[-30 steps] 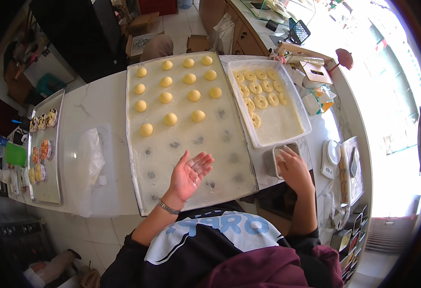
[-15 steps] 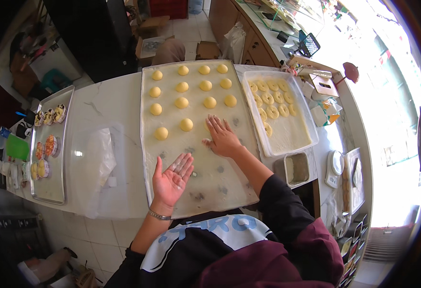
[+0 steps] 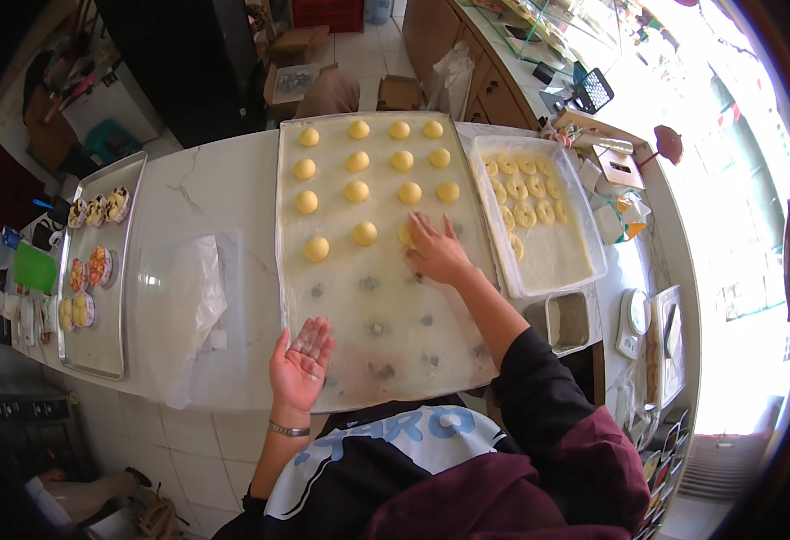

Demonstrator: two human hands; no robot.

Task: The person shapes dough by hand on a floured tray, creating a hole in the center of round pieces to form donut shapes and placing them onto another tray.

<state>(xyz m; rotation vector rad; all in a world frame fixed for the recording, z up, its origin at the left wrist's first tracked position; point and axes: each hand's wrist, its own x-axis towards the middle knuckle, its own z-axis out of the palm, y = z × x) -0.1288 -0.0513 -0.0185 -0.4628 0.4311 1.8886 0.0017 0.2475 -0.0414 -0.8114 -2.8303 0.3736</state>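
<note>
Head view: moved right hand (image 3: 435, 253) from metal tin (image 3: 567, 321) to 3rd dough ball (image 3: 405, 234) in 4th row on tray (image 3: 341, 337); with fingers loosely spread, cannot tell if gripping. Drew left hand (image 3: 300, 371) back, flat, holding nothing. Suggests handling begun.

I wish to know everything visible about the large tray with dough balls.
The large tray is a shallow, pale rectangle with a thin rim, its material unclear. It lies flat on the counter. Yellow dough balls stand in rows on its far part; grey smudges mark the nearer part. The right hand partly covers one ball.
</note>
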